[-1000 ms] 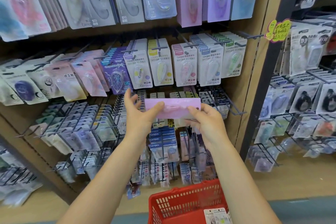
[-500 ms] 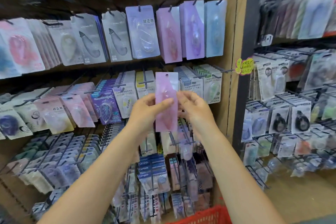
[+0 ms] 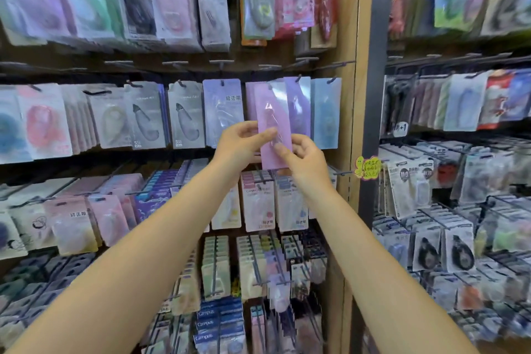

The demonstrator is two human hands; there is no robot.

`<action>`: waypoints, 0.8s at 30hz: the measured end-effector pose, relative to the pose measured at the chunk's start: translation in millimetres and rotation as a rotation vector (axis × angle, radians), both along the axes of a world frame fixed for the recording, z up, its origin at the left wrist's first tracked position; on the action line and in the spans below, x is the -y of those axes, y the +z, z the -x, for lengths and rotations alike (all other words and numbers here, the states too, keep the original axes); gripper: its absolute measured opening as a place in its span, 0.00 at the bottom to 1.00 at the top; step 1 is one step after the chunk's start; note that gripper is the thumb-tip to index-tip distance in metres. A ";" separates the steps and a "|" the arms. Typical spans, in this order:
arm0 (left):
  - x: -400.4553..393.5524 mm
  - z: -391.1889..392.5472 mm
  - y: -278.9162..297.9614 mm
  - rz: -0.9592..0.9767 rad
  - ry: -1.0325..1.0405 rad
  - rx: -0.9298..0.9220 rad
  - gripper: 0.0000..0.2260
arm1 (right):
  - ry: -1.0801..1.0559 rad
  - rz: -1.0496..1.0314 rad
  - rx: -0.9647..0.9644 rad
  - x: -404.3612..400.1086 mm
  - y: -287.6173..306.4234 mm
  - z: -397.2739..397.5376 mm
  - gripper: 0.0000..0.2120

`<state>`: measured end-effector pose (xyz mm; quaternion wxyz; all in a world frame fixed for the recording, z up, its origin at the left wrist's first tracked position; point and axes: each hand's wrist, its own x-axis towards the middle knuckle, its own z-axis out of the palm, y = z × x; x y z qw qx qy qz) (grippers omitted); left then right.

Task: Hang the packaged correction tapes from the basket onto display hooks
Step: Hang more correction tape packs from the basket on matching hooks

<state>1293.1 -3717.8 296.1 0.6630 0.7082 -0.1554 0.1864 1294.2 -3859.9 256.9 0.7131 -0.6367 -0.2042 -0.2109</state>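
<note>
A pink packaged correction tape (image 3: 271, 112) is held upright in front of the middle row of the display. My left hand (image 3: 240, 142) pinches its lower left edge and my right hand (image 3: 301, 158) pinches its lower right. The pack's top reaches the hook (image 3: 270, 84) where matching pink packs hang, between a lilac-blue pack (image 3: 222, 110) and a purple pack (image 3: 298, 106). Whether the hole is on the hook cannot be told. The basket is out of view.
Wooden pegboard shelving is filled with rows of hanging correction tape packs above, below and to the left. A wooden upright (image 3: 349, 123) and a dark post (image 3: 370, 129) stand right of my hands. A yellow price tag (image 3: 369, 168) sticks out there. More racks fill the right.
Both hands lifted the pink pack, turned from lying sideways to upright, up to the middle row of hooks. The view tilted upward and the red basket dropped out of sight.
</note>
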 end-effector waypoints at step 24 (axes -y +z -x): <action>-21.9 1.3 -10.9 -0.623 0.651 0.391 0.15 | -0.302 0.364 0.139 -3.1 2.5 -42.8 0.21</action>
